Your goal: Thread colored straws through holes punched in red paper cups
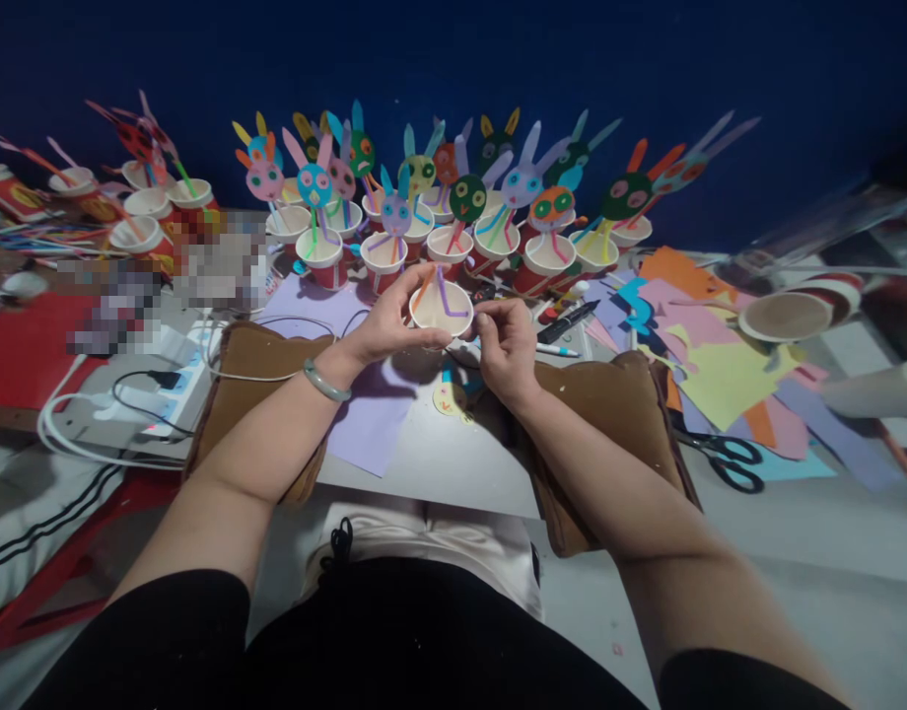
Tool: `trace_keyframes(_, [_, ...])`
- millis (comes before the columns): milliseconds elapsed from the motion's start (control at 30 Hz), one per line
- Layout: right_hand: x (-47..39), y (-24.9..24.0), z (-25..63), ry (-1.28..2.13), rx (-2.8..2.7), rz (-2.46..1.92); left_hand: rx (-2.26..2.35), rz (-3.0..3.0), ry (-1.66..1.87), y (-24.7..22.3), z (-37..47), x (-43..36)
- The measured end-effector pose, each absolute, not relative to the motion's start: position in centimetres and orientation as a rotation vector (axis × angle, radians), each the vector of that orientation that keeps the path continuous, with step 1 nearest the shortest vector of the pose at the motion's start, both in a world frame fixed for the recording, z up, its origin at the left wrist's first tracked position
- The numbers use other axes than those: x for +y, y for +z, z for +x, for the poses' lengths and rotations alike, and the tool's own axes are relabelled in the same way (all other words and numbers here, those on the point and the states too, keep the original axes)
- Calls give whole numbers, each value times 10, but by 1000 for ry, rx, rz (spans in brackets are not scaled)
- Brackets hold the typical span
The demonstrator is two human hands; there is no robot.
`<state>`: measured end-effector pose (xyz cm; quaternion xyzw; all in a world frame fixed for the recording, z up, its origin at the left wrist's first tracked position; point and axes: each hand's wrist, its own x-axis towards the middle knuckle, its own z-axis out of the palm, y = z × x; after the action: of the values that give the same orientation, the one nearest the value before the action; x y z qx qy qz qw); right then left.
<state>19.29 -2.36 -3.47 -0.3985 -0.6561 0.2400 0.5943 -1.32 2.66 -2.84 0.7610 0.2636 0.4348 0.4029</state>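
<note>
Row of finished white paper cups with coloured rabbit-head cutouts on straws (394, 232), standing along the dark blue wall (453, 59). Loose sheets of coloured craft paper (720, 365), heaped at right. Black-handled scissors (731, 461), lying just below the heap. Black marker pen (568, 321), beside the paper. White power strip with cables (165, 390), at left. Stacked empty paper cups lying on their side (794, 314), far right.

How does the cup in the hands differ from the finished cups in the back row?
The held paper cup has only loose strips, one orange and one purple, sticking out; the back-row cups each carry a paper bunny face with ears. The held cup is gripped by the left hand, with the right hand at its rim; the back-row cups stand on the table, untouched. Both are white inside.
</note>
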Motion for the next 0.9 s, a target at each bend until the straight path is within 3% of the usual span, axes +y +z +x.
trace_keyframes(467, [-27,-39,190,593,-1569,-954,662,1878,947,-5,-13,13])
trace_keyframes(900, [-21,-39,190,827,-1453,-959,698,1782,934,-7,-15,16])
